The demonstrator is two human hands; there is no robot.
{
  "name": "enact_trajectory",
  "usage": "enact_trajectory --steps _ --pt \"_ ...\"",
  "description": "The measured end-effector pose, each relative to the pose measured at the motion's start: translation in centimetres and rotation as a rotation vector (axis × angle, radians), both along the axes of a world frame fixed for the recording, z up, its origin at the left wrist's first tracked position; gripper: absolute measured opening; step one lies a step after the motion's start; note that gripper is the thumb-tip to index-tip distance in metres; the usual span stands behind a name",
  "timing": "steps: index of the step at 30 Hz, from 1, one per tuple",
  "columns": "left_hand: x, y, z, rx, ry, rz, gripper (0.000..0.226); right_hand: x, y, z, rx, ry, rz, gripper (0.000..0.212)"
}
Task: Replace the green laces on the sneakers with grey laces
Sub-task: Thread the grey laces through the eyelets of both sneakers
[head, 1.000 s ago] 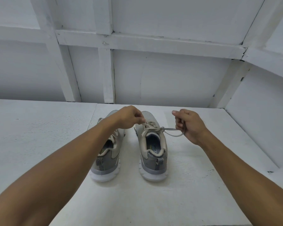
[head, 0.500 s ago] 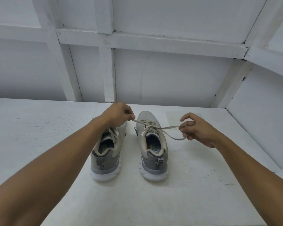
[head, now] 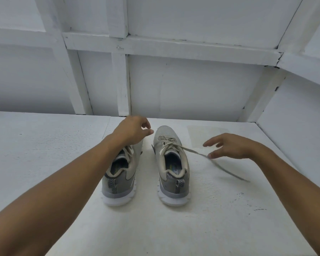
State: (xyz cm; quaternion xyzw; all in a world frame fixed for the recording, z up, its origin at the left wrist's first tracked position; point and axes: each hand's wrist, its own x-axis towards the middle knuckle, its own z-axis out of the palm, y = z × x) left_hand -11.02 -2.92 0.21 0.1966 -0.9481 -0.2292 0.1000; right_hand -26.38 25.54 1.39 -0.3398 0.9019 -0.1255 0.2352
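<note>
Two grey sneakers stand side by side with their heels toward me, the left sneaker (head: pixel 118 180) and the right sneaker (head: pixel 174 174). Both carry pale grey laces. One loose lace end (head: pixel 224 168) trails from the right sneaker's eyelets out to the right across the table, blurred. My right hand (head: pixel 231 146) hovers over that lace with fingers spread, and its thumb tip is close to the lace. My left hand (head: pixel 133 131) hangs above the left sneaker's toe with fingers loosely curled and no lace visible in it. A short lace end (head: pixel 162 150) lies on the right sneaker's left side.
The sneakers sit on a white painted table (head: pixel 211 218). White panelled walls (head: pixel 183 85) close it in at the back and on the right. No green lace is in view.
Both hands were pulling the right sneaker's lace ends apart; now both have let go. The right lace end has dropped to the table, and my right hand has opened and moved right.
</note>
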Motion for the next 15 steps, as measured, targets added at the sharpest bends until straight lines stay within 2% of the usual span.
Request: enact_trajectory --steps 3,5,7,10,15 --pt "0.0 2.0 0.3 0.012 0.127 0.179 0.034 1.3 -1.3 -0.3 -0.185 0.119 0.003 0.026" --pt "-0.1 3.8 0.1 0.089 0.031 0.177 0.050 2.5 -2.4 -0.7 -0.366 0.148 0.024 0.016" --pt "-0.4 5.3 -0.8 0.123 -0.096 0.156 0.057 3.6 -3.5 -1.4 -0.472 0.153 0.035 0.009" --pt "-0.8 6.5 -2.3 0.138 -0.057 0.219 0.054 4.9 -4.8 -2.5 -0.503 0.146 0.037 0.004" --pt "-0.5 7.5 -2.8 0.250 0.109 0.256 0.026 5.3 -5.1 -2.8 -0.507 0.115 0.005 0.004"
